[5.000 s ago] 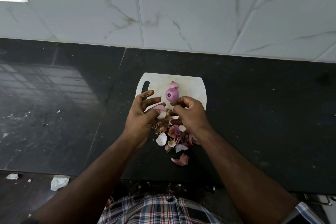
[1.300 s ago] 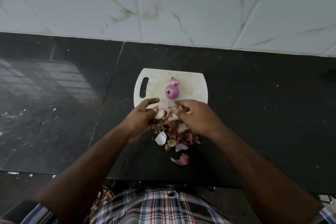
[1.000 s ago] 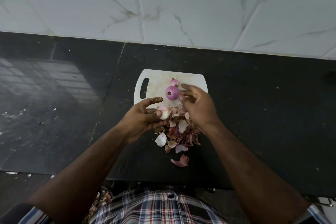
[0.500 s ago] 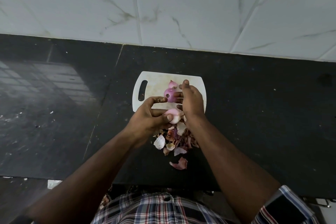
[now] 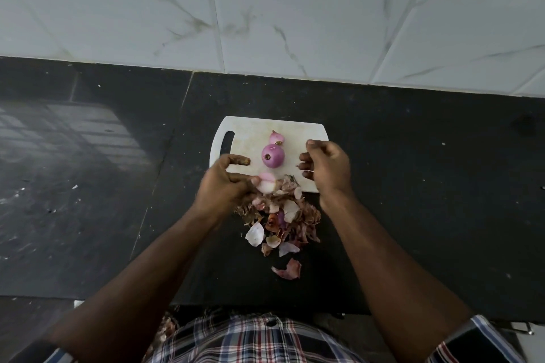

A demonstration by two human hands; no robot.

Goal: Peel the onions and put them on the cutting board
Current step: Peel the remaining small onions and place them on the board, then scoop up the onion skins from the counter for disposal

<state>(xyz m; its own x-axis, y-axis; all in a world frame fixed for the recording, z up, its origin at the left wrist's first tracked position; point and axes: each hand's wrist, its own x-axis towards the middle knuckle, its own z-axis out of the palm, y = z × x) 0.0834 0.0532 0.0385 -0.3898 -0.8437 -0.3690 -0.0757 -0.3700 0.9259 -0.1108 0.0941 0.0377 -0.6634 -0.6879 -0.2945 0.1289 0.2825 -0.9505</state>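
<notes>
Left hand [image 5: 224,186] of mine pinches a half-peeled onion [image 5: 266,183] at the near edge of the cutting board [image 5: 250,132], above the peel pile [image 5: 280,215] on the counter [image 5: 413,186]. Right hand [image 5: 327,168] hovers over the board, fingers curled; I cannot tell whether it holds anything. Two peeled onions [image 5: 272,156] sit on the board.

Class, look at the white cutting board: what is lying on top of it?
Two peeled onions sit on the cutting board, one behind the other. The right hand covers its right near corner, so anything there is hidden.
</notes>
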